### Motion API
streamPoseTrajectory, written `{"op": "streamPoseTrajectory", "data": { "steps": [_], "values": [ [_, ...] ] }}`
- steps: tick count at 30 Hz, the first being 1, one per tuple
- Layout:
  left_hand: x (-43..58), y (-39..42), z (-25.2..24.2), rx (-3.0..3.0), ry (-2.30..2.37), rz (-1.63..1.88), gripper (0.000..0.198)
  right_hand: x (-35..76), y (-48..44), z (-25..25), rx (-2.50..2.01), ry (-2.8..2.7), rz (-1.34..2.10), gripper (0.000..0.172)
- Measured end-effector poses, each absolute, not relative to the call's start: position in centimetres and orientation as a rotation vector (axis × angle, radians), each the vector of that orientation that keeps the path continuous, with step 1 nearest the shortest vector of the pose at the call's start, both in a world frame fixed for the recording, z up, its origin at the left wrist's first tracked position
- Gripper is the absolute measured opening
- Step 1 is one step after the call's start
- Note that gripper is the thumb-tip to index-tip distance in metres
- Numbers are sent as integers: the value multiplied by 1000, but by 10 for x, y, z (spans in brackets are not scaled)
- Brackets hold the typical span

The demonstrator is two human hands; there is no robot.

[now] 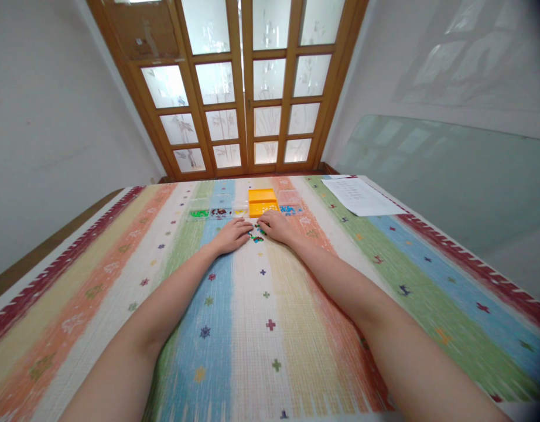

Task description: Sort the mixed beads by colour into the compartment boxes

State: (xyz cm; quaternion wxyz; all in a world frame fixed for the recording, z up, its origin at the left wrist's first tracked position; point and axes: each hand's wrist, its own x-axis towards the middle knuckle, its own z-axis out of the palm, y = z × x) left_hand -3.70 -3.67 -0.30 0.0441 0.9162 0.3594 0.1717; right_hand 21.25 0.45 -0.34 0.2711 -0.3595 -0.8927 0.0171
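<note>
My left hand (233,235) lies on the striped cloth, its fingers bent toward a small pile of mixed coloured pieces (256,238). On the pile's other side is my right hand (274,225), its fingertips at the pieces. The fingers are too small to tell whether either hand pinches a piece. Just beyond the hands stands an open yellow box (263,196) with pale pieces in its near part. Clear trays flank it: green pieces (200,214), dark red-brown pieces (221,212) and yellow pieces (241,212) on the left, blue pieces (290,209) on the right.
A striped patterned tablecloth (252,328) covers the table. Printed white paper (360,196) lies at the far right. Beyond the table are wooden doors with glass panes (221,125), and a pale glass panel (450,170) leans at the right wall.
</note>
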Motion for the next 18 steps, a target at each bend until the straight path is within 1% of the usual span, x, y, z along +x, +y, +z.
{"op": "streamPoseTrajectory", "data": {
  "steps": [5,14,18],
  "values": [
    [-37,-36,-7,2789,1109,511,47,212,5,-4,-975,-2397,45,26],
    [-35,-35,-6,2792,1074,552,45,213,8,-7,-956,-2402,27,25],
    [-35,-36,-8,2806,1057,520,45,213,8,-7,-959,-2405,24,26]
  ]
}}
